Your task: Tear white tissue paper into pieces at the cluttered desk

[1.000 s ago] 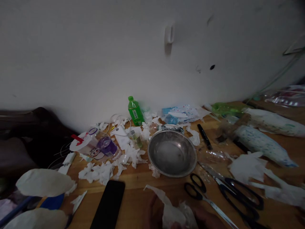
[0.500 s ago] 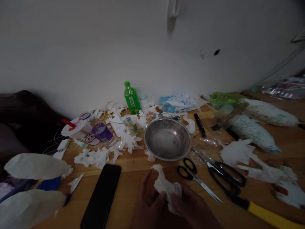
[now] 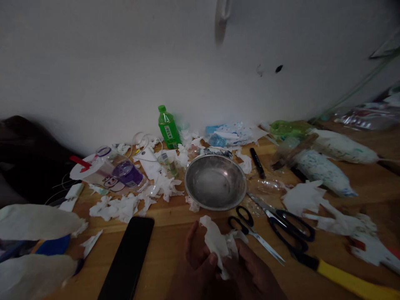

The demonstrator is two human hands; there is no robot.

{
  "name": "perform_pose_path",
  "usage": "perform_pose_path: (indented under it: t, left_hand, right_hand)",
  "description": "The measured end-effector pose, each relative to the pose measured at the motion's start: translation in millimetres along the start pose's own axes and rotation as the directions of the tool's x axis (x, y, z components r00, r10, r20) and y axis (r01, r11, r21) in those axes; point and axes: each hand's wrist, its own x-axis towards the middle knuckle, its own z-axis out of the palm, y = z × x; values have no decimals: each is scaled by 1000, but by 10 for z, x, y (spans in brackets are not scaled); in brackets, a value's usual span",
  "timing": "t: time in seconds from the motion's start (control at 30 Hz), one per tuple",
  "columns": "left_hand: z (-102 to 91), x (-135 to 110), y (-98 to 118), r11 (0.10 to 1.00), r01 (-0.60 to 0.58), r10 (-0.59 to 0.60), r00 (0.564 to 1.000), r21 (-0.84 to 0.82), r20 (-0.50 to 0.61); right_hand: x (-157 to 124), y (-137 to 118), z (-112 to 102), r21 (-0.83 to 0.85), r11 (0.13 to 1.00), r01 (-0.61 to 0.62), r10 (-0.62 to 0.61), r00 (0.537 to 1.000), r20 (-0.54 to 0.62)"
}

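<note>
Paper [image 3: 216, 238] in left hand [image 3: 196, 266], right hand [image 3: 250, 268]; spread wider than before.

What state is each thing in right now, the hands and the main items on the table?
Left hand: closed on the white sheet
Right hand: closed on the white sheet
White sheet: crumpled, held between both hands
Metal bowl: upright, open side up
Black phone: lying flat, screen dark
Small scissors: lying flat, blades nearly closed
Large scissors: lying down, blade opening unclear
Green bottle: standing, cap on
</note>
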Motion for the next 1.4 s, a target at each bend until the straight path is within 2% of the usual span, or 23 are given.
perform_pose_path:
  t: [0.07, 0.17, 0.3, 0.43, 0.5, 0.6, 0.8, 0.97, 1.1, 1.2, 1.3, 1.4]
  left_hand:
    - [16, -14, 36, 1000, 5, -5, 1000, -16, -5]
    - [14, -13, 105, 999, 28, -28, 1000, 20, 7]
    - [45, -18, 190, 998, -49, 49, 999, 37, -1]
    - [153, -75, 245, 986, -147, 154, 984, 84, -85]
    - [179, -96, 242, 983, -165, 174, 980, 85, -100]
    - [142, -83, 188, 989, -145, 147, 985, 31, -92]
    - [43, -1, 59, 998, -60, 60, 998, 15, -3]
    - [63, -16, 48, 999, -28, 29, 999, 23, -30]
    - [77, -34, 83, 992, -83, 87, 995, 97, -41]
    - [100, -42, 134, 980, -97, 103, 994, 176, -22]
    - [140, -56, 184, 972, -112, 109, 994, 205, 22]
    - [175, -70, 207, 982, -122, 119, 993, 145, 24]
  right_hand:
    - [-10, -18, -68, -102, 995, -22, 19, 1000, -24]
    - [-2, -106, -140, -155, 988, 13, -1, 997, 77]
    - [58, -229, -103, 55, 998, 36, -44, 985, 165]
    - [155, -148, -47, 249, 968, 30, -104, 951, 291]
    - [177, -58, -35, 299, 954, -5, -78, 960, 267]
    - [142, 9, 0, 320, 947, -29, -23, 987, 159]
    - [29, -90, 122, 255, 967, -14, 25, 999, -39]
    - [49, -55, 51, 266, 964, -17, 16, 1000, 3]
    - [80, -48, -87, 388, 918, -82, 40, 993, 115]
    - [122, -75, -120, 386, 917, -99, 41, 987, 154]
    - [162, -116, -75, 349, 936, -56, 41, 998, 51]
    - [178, -156, -22, 379, 925, -17, 38, 998, -49]
